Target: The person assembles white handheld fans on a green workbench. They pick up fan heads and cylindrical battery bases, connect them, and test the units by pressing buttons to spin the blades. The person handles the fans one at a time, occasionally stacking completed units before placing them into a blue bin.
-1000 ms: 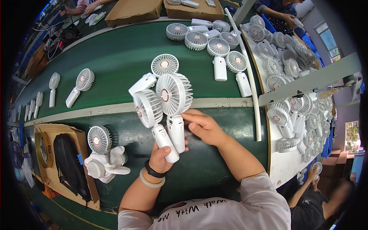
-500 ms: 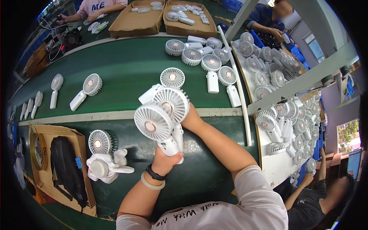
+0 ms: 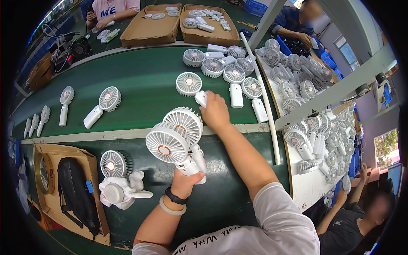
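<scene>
My left hand (image 3: 189, 180) is closed around the handles of two white handheld fans, the nearer fan (image 3: 167, 143) overlapping the farther fan (image 3: 185, 123). Both heads point up over the green workbench. Beyond them, my right hand (image 3: 216, 110) reaches over the green belt and grips the handle (image 3: 201, 98) of another handheld fan. That fan's round head (image 3: 188, 83) faces up at the belt; my fingers partly hide its handle. Just right of this hand lies a fan with its handle toward me (image 3: 236, 95).
Several fans (image 3: 212, 67) cluster at the belt's far right, beside a white rail (image 3: 265, 102). A fan (image 3: 113, 163) and white glove (image 3: 123, 191) sit left, near a cardboard box (image 3: 95, 170). More fans crowd a side table (image 3: 299, 187). Co-workers sit around.
My right hand has left the two held fans and moved up onto the belt fan's handle, which now points rightward. Fans at the belt's left have shifted slightly right.
</scene>
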### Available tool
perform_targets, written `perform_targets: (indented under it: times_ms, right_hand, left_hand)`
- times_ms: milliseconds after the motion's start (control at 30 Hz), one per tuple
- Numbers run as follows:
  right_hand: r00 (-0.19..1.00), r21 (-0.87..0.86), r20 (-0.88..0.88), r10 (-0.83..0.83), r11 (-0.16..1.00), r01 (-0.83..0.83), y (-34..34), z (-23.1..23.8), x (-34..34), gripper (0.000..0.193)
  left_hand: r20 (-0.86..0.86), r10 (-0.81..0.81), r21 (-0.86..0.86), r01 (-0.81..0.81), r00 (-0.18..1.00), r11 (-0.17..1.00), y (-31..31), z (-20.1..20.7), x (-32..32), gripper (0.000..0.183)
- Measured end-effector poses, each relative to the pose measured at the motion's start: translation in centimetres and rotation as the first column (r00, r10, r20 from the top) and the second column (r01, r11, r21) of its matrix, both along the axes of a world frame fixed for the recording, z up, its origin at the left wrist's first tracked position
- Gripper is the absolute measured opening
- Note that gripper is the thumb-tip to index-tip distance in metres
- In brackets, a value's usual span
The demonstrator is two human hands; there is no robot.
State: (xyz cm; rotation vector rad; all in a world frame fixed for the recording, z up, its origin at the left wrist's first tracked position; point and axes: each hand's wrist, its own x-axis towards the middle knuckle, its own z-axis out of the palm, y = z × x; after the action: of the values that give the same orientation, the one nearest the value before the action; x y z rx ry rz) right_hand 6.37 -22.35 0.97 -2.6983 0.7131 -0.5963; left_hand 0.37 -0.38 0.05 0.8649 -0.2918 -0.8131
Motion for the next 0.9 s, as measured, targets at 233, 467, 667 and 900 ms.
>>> perform_targets:
  times_ms: [233, 467, 667, 900]
  right_hand:
    - [0.845, 0.584, 0.522, -0.117, -0.672, -0.455, 2.4, 1.5, -8.8, 0.038]
    - [0.761, 0.326, 0.629, -0.162, -0.833, -0.447, 2.9, 0.6, -10.3, 0.046]
    - [0.756, 0.388, 0.641, -0.134, -0.793, -0.470, 2.8, 0.2, -10.6, 0.055]
    - [0.759, 0.480, 0.646, -0.085, -0.728, -0.490, 2.6, 0.2, -10.3, 0.057]
  left_hand:
    - [-0.102, -0.011, -0.030, 0.008, 0.995, 1.000, 0.6, 0.0, 0.4, 0.068]
    - [-0.233, -0.097, -0.197, 0.051, 0.968, 0.979, 1.0, -0.1, 0.7, 0.067]
    - [-0.258, -0.100, -0.195, 0.050, 0.961, 0.980, 1.1, -0.5, 0.7, 0.069]
    - [-0.253, -0.101, -0.177, 0.057, 0.962, 0.983, 1.0, -0.1, 0.6, 0.071]
